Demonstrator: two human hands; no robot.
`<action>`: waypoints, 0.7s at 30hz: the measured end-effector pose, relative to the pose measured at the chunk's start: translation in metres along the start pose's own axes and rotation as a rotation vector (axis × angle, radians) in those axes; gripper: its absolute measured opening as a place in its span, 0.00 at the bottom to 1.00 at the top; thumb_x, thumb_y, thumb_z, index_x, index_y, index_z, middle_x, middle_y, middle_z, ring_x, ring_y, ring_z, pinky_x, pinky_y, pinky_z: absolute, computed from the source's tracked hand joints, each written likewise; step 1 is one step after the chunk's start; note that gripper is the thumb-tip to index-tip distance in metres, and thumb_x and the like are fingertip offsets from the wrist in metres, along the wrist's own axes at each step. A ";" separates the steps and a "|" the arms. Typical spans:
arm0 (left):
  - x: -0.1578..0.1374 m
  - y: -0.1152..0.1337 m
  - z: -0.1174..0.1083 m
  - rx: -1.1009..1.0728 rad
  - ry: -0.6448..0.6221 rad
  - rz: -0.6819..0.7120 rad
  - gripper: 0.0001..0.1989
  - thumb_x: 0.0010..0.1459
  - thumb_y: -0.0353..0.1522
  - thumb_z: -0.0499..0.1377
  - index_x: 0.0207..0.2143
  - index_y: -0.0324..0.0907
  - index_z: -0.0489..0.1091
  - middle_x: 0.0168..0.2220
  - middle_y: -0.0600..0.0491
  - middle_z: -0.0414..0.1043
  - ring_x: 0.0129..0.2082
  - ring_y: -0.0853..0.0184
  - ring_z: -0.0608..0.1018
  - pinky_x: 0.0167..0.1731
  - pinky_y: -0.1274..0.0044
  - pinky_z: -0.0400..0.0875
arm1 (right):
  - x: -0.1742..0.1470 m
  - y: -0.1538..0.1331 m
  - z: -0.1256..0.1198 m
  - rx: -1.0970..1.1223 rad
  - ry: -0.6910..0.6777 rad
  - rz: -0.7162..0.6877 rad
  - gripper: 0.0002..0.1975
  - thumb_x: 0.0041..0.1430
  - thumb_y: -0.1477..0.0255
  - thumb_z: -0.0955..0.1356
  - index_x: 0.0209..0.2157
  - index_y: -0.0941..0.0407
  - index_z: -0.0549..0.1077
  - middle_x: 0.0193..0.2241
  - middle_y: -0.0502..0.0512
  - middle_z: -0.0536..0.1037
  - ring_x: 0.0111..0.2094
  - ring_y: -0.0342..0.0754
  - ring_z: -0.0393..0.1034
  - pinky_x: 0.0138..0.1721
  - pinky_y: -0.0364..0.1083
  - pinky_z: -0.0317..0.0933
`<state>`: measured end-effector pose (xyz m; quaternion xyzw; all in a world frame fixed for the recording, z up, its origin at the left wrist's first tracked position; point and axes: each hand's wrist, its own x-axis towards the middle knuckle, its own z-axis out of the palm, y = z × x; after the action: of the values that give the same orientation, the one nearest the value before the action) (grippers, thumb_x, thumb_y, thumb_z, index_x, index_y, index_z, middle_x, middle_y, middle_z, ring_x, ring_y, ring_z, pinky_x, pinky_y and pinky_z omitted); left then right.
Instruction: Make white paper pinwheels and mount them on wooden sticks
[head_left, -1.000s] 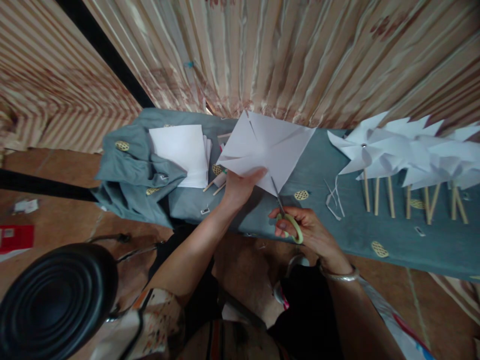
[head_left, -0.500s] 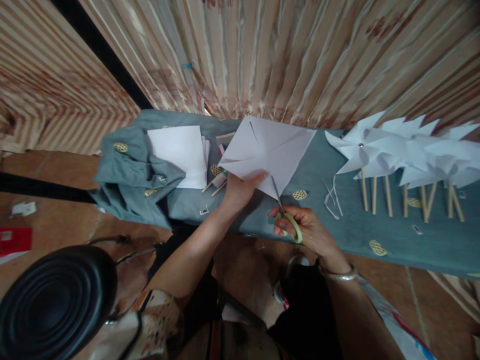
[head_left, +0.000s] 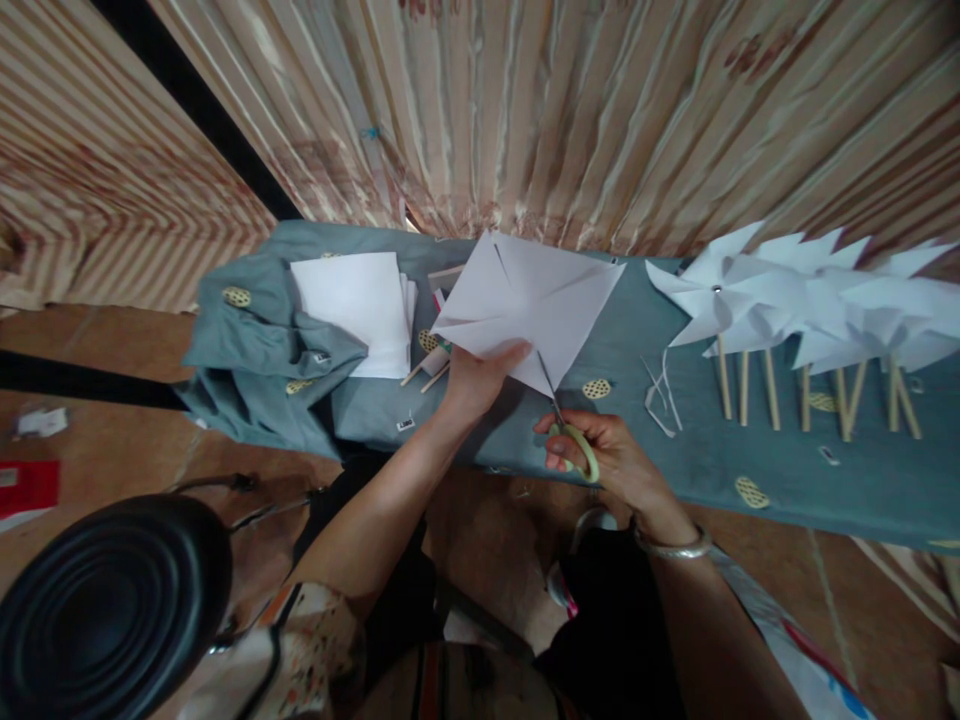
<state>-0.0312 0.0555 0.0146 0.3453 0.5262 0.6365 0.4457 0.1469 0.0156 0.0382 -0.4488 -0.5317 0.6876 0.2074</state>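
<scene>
My left hand grips a square sheet of white paper at its near left side, thumb on top. Slits run inward from some of the sheet's corners, and crease lines show across it. In my right hand is a pair of scissors with pale green handles. Their blades lie at the sheet's near corner, pointing towards its middle. Under the sheet's left edge, wooden sticks and a few small items are partly hidden.
A stack of white paper lies left on the grey-green cloth. Several white paper pinwheels on wooden sticks lie to the right. Thin white paper strips are nearer. A striped curtain hangs behind; a round black seat stands lower left.
The whole view has shifted slightly. Both hands, the sheet and the scissors keep nearly the same places relative to one another.
</scene>
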 end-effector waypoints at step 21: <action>-0.007 0.004 0.003 0.102 -0.041 -0.017 0.18 0.40 0.36 0.70 0.35 0.44 0.71 0.35 0.50 0.78 0.39 0.59 0.79 0.44 0.67 0.74 | 0.000 0.000 0.005 0.065 0.038 -0.014 0.22 0.43 0.52 0.76 0.31 0.56 0.74 0.19 0.46 0.72 0.21 0.40 0.65 0.22 0.40 0.59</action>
<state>-0.0271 0.0500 0.0195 0.3763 0.5516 0.5978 0.4435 0.1432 0.0125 0.0382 -0.4513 -0.5079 0.6945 0.2369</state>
